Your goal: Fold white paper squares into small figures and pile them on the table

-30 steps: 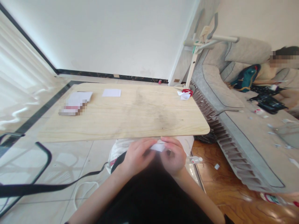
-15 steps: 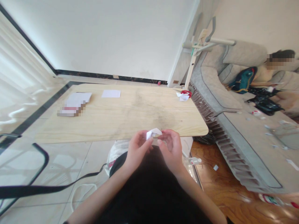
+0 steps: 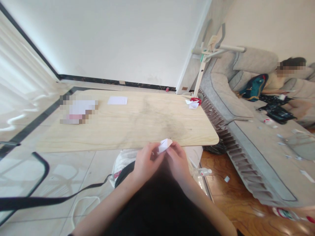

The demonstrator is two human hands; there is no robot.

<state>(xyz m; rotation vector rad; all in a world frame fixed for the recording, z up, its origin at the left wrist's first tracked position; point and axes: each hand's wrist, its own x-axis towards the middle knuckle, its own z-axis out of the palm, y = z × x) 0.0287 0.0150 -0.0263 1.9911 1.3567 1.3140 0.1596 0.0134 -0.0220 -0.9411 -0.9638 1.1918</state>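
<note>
A small piece of folded white paper [image 3: 165,145] is held between my two hands, just in front of the near edge of the wooden table [image 3: 137,124]. My left hand [image 3: 147,159] pinches its left side between thumb and fingers. On the other side my right hand [image 3: 179,159] has closed fingers and thumb on the right end. The undersides of the paper and some fingertips are hidden. Farther off, another folded white paper [image 3: 192,104] rests at the table's right back corner, beside red-handled scissors [image 3: 196,99].
White sheets [image 3: 83,106] lie in a stack at the table's left, with a flat sheet [image 3: 117,100] to its right. A person [image 3: 275,86] sits on the grey sofa [image 3: 265,144]. A plastic bottle [image 3: 205,171] is below the table's right side.
The folded paper has turned and tilted, showing a broader face. My right hand has moved left and now grips it, closer to my left hand.
</note>
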